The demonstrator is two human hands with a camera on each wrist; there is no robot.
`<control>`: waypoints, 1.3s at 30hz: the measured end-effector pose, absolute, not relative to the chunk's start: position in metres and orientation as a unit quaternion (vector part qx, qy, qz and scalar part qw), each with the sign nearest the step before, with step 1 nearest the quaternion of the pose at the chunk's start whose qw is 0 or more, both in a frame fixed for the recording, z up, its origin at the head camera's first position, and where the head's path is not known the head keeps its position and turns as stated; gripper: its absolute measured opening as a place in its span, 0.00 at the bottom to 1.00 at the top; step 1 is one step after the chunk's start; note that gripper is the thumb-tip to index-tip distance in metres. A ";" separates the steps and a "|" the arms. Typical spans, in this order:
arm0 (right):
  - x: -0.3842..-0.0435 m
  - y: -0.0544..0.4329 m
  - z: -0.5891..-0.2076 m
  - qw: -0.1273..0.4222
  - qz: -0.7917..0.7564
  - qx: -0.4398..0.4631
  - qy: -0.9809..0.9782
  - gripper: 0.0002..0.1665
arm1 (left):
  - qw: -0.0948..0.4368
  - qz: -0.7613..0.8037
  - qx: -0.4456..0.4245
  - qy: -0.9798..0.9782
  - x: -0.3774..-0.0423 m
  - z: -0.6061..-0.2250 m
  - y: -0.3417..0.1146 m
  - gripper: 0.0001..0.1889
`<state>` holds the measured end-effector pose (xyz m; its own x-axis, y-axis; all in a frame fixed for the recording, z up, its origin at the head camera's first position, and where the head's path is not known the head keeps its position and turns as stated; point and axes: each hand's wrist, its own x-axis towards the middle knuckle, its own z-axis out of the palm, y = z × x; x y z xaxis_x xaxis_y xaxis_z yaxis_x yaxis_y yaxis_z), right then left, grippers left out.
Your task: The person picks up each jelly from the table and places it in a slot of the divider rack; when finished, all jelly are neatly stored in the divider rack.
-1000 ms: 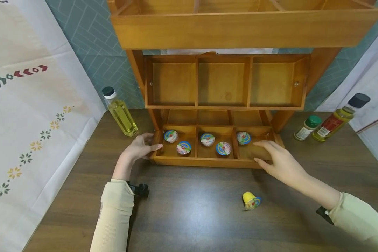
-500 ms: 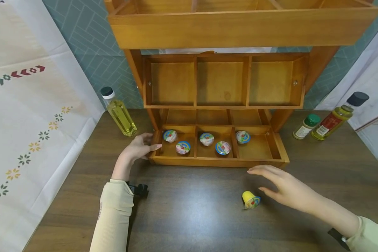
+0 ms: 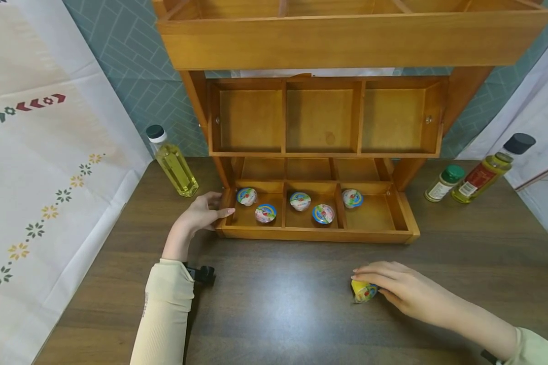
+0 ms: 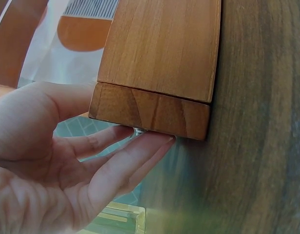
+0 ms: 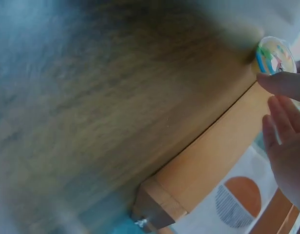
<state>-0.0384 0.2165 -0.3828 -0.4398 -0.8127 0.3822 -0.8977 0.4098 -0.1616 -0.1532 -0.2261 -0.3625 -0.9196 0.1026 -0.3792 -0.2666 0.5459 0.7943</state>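
Note:
On the left, my left hand (image 3: 198, 213) grips the end of the low wooden tray (image 3: 301, 235), thumb over the rim and fingers against the outer side, as the left wrist view shows. My right hand (image 3: 404, 290) is at a yellow jelly cup (image 3: 363, 292) lying on its side on the table. Its fingers curve over the cup's top, with the thumb by the lid (image 5: 275, 56). Inside the tray are several more lidded cups: two in the left compartment (image 3: 266, 213), two in the middle one (image 3: 323, 214), and one at the right compartment's left (image 3: 352, 198).
Above the tray rises a wooden rack with a three-part shelf (image 3: 324, 119) and a higher shelf (image 3: 356, 45). An oil bottle (image 3: 177, 170) stands left of it. To the right are a green-capped jar (image 3: 443, 185) and a dark-capped bottle (image 3: 481, 177).
My right hand has left the tray's right front, moved down toward me and closed over the yellow jelly cup. My left hand has stayed on the tray.

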 end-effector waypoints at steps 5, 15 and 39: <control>-0.039 0.213 -0.387 0.146 0.164 0.547 -0.808 0.25 | 0.194 0.474 -0.046 0.858 -0.153 -0.363 -0.226 0.38; -0.043 0.207 -0.393 0.131 0.175 0.573 -0.789 0.24 | 0.195 0.475 -0.045 0.857 -0.154 -0.362 -0.227 0.38; -0.056 0.213 -0.387 0.066 0.173 0.546 -0.817 0.31 | 0.189 0.479 -0.050 0.856 -0.154 -0.363 -0.227 0.38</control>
